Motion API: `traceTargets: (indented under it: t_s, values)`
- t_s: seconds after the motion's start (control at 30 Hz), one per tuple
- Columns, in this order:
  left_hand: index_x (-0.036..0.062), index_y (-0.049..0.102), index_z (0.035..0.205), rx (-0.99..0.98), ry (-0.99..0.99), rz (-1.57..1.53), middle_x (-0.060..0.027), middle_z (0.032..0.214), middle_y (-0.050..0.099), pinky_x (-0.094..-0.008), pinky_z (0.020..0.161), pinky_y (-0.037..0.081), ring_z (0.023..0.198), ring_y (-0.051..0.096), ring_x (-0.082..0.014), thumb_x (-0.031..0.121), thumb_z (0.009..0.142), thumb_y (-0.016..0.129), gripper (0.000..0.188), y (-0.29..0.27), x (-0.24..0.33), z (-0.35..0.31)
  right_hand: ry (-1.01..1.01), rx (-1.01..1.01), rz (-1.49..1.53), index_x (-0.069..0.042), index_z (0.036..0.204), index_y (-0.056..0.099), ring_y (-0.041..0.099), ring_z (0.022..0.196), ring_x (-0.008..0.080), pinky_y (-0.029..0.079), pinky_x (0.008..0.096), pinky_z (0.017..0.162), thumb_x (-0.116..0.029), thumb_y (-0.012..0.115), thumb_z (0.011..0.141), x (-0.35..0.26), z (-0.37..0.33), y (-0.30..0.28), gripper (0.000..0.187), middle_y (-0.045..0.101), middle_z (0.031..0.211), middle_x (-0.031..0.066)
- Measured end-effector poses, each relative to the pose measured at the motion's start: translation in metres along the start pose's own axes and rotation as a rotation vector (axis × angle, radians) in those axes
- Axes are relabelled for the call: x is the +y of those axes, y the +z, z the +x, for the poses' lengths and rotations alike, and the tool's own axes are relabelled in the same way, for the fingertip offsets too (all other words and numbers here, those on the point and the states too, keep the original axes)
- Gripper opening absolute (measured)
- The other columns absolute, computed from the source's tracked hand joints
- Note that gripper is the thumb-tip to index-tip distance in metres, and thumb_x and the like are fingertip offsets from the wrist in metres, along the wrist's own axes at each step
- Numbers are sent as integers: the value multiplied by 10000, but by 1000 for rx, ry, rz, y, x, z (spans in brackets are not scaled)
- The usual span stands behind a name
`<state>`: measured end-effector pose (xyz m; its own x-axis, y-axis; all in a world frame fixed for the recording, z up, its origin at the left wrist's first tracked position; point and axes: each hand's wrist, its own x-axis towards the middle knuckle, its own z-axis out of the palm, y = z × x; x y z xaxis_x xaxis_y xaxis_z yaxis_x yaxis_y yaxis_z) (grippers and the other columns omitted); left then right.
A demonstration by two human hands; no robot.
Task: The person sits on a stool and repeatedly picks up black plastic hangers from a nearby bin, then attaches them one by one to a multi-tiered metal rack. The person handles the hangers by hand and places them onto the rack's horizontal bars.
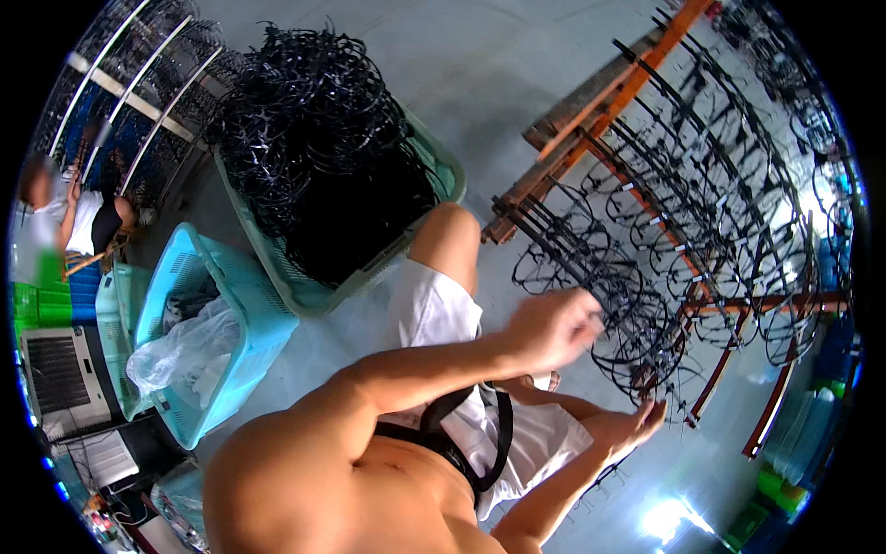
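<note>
My left hand (pixel 556 331) is raised in front of the rack, its fingers curled together and blurred by motion; what they hold, if anything, I cannot make out. Lower and to the right, my right hand (pixel 635 427) has its thumb and fingers apart, just below a dense cluster of thin black hoops (pixel 637 337). Those hoops hang in tangled bunches along dark rods. The rods stick out from a rack with an orange-brown beam (pixel 637 74). Whether my right fingertips touch the lowest hoops is unclear.
A green basket (pixel 443 166) heaped with black hoops (pixel 305 102) stands ahead, close to my knee. Left of it, a light-blue basket (pixel 263 319) contains clear plastic bags (pixel 189 346). At the far left a person (pixel 88 217) sits beside another rack (pixel 138 88). Dark red bars (pixel 771 411) slant at right.
</note>
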<state>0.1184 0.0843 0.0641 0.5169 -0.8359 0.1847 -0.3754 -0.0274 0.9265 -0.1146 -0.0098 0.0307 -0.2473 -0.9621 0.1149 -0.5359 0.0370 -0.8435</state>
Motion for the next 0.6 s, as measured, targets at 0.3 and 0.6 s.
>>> traceTargets:
  t_s: [0.3,0.6]
  values:
    - [7,513,1159,911,-1200,-457,-177,1102,599,-466,773,525,941,609,-312,268,841,661,437,-251,-315,-44,-379,-525,291,25,1115,562,512,769,109,421,227,670,-4,516,906,-61,-96,57,216,547,903,47]
    - [32,621,981,893,-305,-71,-4,677,506,-237,467,351,517,454,-84,183,945,575,161,-244,-126,-61,-122,-1420,346,34,1134,557,558,821,165,458,273,757,-158,499,981,-173,-182,157,253,584,956,84]
